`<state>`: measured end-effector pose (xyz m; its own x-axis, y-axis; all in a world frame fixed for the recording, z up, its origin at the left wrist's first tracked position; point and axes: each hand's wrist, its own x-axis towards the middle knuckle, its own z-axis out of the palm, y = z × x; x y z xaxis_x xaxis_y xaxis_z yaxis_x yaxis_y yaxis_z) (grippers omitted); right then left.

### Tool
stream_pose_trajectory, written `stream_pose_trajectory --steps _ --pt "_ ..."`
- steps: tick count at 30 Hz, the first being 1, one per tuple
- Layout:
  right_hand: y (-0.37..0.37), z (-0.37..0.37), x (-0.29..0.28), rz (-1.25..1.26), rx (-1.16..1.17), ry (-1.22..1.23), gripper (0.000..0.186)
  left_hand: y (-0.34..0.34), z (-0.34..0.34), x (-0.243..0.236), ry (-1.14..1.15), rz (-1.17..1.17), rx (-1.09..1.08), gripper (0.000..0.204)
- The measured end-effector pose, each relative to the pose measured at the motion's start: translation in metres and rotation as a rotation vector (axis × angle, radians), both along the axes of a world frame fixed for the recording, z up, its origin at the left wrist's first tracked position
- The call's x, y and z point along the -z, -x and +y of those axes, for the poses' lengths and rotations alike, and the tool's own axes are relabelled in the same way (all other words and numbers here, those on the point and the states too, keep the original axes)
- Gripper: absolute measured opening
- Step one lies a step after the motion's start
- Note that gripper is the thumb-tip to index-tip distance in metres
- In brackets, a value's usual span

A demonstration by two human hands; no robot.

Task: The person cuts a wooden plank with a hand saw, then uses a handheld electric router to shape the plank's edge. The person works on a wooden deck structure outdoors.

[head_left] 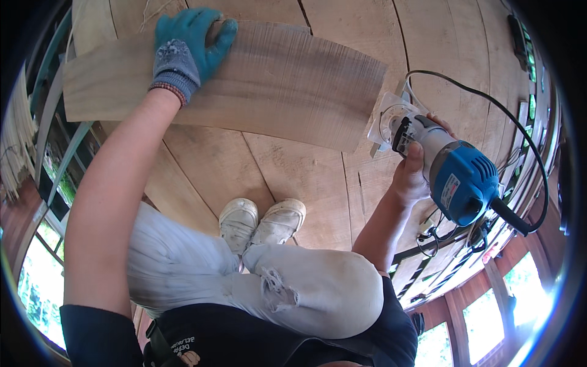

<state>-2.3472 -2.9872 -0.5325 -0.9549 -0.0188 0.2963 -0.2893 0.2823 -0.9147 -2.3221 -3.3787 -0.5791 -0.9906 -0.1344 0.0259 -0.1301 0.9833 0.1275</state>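
A wide wooden board (pixel 287 85) lies across the plank floor in front of my feet. My left hand (pixel 191 52), in a teal-coated grey work glove, presses on the board's far edge left of its middle, thumb and fingers apart. My bare right hand (pixel 416 165) is wrapped round a trim router (pixel 465 177) with a blue motor housing and a pale grey body. The router is tilted on its side, its clear base (pixel 384 125) against or very close to the board's right end. Its bit is hidden from me.
A black power cord (pixel 489 98) loops from the router's rear along the right. More cables (pixel 437 235) and slats lie at the right edge. My white shoes (pixel 263 223) rest on the plank floor (pixel 306 189). Wooden strips (pixel 18 140) stand at the far left.
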Motion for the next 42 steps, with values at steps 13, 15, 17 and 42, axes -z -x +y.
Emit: stream_pose_trajectory --steps 13,15,17,42 --pt "0.010 -0.009 0.009 0.102 -0.043 -0.051 0.068 0.003 0.017 -0.019 -0.052 0.138 0.042 0.025" --pt "0.010 -0.009 0.009 0.081 -0.035 -0.076 0.070 0.003 0.017 -0.017 -0.049 0.161 0.051 0.025" --pt "0.010 -0.008 0.008 0.058 -0.040 -0.099 0.071 0.003 0.016 -0.016 -0.046 0.177 0.061 0.025" --pt "0.010 -0.006 0.011 0.073 -0.091 -0.074 0.063 0.002 0.012 -0.013 -0.022 0.162 0.095 0.027"
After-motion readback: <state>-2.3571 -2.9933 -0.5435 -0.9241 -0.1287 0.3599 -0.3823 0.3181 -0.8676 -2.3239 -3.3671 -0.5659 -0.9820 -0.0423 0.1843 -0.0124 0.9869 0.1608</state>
